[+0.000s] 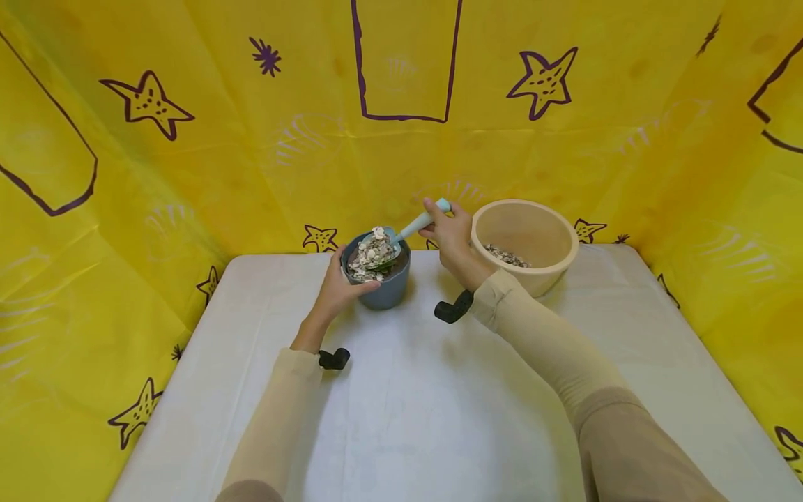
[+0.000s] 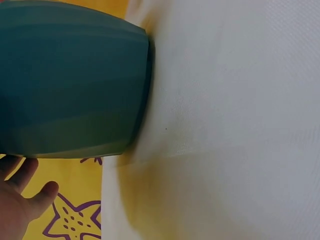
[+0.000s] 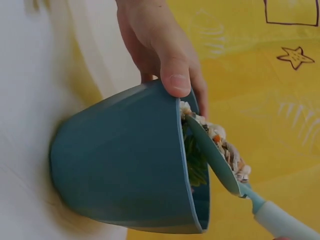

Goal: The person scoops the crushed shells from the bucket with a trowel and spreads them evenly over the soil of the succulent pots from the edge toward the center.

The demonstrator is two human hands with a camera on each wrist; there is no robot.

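A blue-grey flower pot [image 1: 384, 291] stands near the back edge of the table, with green leaves [image 3: 195, 162] inside it. My left hand [image 1: 334, 284] grips its left side, thumb along the rim and fingers around the outer wall. With my right hand [image 1: 453, 233] I hold the pale blue handle of a small trowel [image 1: 422, 224]. Its blade [image 3: 212, 155] carries a heap of whitish shell-like chips [image 3: 231, 155] and tilts down into the pot's mouth, tip just inside the rim. More chips show in the pot, below the blade.
To the right of the pot is a round beige tub [image 1: 544, 279] with a small pile of similar chips [image 1: 507, 256] at its bottom. A white cloth [image 1: 401, 418] covers the table. Yellow sheeting [image 1: 408, 160] with starfish drawings rises behind and at both sides.
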